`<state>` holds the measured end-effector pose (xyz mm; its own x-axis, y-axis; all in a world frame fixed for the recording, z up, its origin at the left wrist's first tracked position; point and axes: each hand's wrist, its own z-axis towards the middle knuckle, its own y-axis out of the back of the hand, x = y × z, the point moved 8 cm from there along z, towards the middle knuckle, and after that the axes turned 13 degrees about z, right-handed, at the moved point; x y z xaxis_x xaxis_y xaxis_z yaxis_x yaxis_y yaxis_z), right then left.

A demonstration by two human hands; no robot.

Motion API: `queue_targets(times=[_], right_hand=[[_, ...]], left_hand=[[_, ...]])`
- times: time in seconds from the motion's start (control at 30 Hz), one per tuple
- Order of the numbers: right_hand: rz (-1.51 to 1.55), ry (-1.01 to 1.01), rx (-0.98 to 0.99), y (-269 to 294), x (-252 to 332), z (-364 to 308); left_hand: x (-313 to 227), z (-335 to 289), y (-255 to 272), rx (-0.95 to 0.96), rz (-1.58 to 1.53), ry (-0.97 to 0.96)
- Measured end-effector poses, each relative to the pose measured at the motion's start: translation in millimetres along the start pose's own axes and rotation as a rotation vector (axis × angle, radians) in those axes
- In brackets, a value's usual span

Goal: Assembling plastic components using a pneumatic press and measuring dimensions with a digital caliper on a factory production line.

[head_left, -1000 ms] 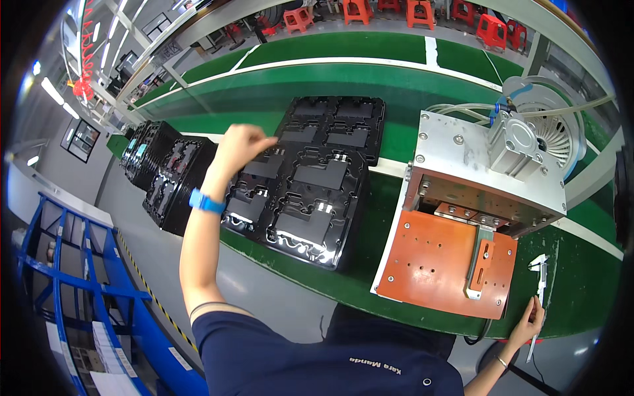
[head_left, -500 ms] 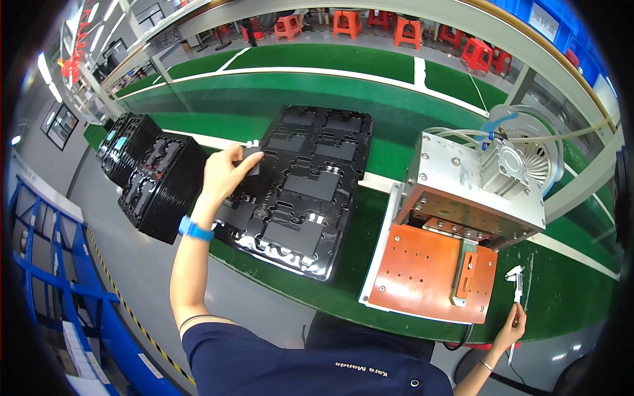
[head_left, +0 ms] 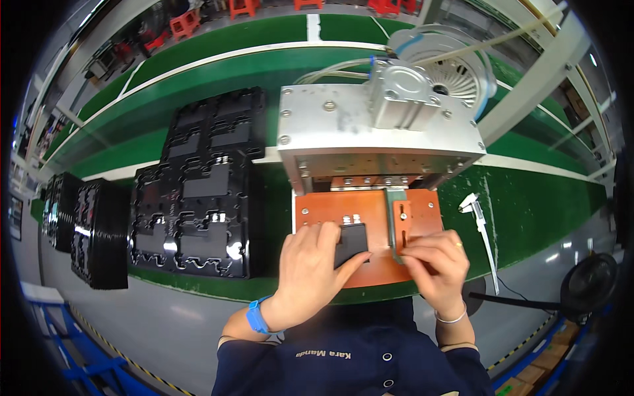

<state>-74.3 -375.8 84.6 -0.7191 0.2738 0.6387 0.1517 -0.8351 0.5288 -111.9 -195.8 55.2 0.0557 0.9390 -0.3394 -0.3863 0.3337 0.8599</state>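
At orange plate (head_left: 371,206), 8 o'clock: left hand (head_left: 307,263) clamped on black part (head_left: 354,241) | 4 o'clock: right hand (head_left: 439,263) by metal bar (head_left: 391,223), can't tell grip

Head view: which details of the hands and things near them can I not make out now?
All in the head view:
Black part: left side partly hidden behind the left hand.
Right hand: contact with the orange block unclear; bent fingers cover the spot.
Caliper: its reading is too small.
Machine: deep inside hidden under its own top.
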Motion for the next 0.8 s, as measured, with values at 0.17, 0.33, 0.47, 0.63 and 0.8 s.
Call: queue_targets(times=[0.17,0.33,0.47,0.63,0.8], right_hand=[[-0.022,0.016,0.113,-22.4,-2.6,9.6],[-0.083,-0.024,0.266,-50.1,-4.8,23.5],[-0.091,-0.005,0.313,-62.0,-8.4,25.1],[-0.134,0.031,0.320,-63.2,-5.0,23.4],[-0.228,0.049,0.306,-64.7,-1.3,25.1]], left_hand=[[-7.2,-14.5,15.8,0.100,-0.054,-0.088],[-5.5,-26.4,5.4,0.181,-0.120,-0.212],[-2.6,-27.9,5.7,0.123,-0.107,-0.222],[-0.9,-26.5,8.2,0.146,-0.196,-0.279],[2.1,-27.0,6.3,0.151,-0.236,-0.295]])
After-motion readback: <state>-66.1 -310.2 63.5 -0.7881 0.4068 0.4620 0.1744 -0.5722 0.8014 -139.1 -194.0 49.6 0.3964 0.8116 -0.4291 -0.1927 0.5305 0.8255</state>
